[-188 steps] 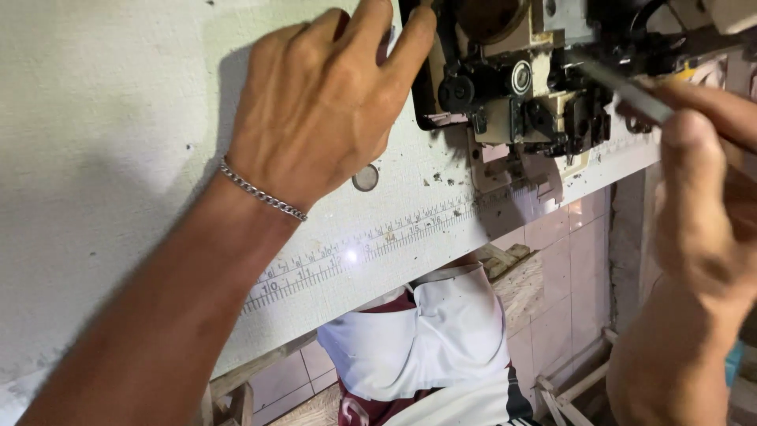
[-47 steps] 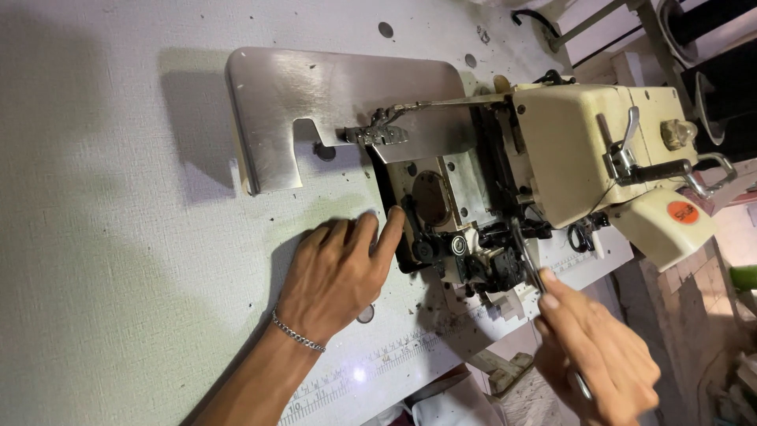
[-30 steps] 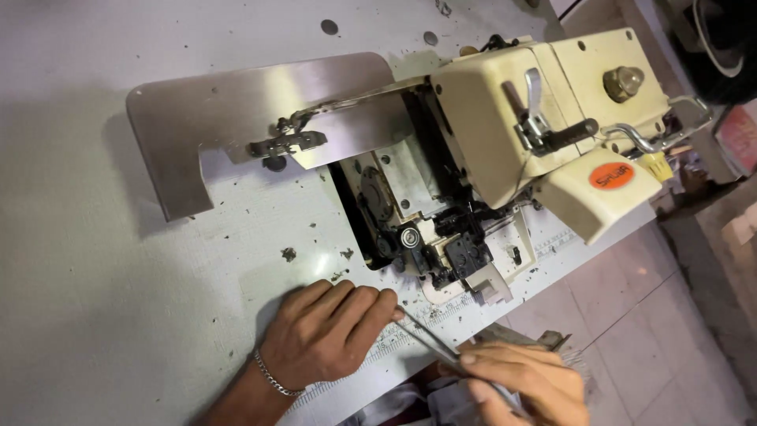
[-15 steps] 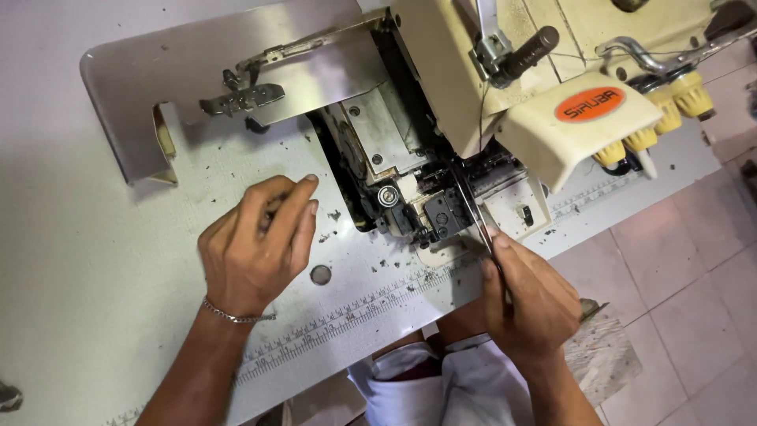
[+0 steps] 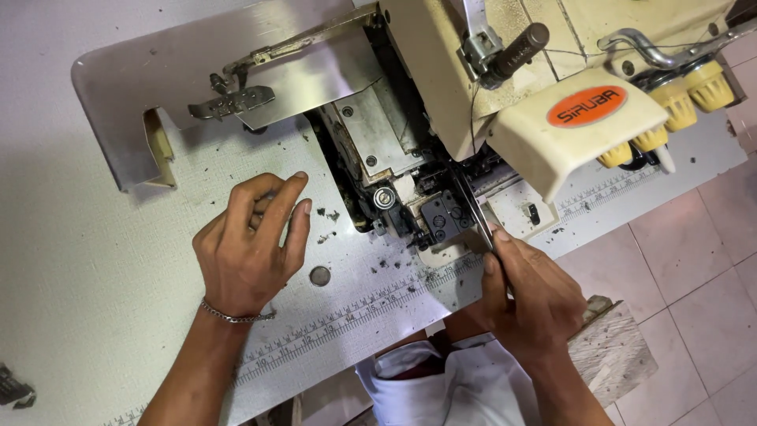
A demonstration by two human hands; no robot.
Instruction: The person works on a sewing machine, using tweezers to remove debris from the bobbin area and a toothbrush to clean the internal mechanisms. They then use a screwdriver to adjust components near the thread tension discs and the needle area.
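One slim metal pair of tweezers [image 5: 475, 211], pinched in the right hand [image 5: 530, 296], pokes into the dark looper area at the front of the cream sewing machine [image 5: 505, 95]; its tip is hidden there. Left of the machine, the left hand [image 5: 251, 246] rests half-curled on the speckled white table [image 5: 71, 300], grasping nothing I can see, near one shiny steel plate [image 5: 158, 79].

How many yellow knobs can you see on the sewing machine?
4. Two yellow knobs sit at the machine's top right end, and two peek from under the cream cover with the orange oval. The cover may hide more.
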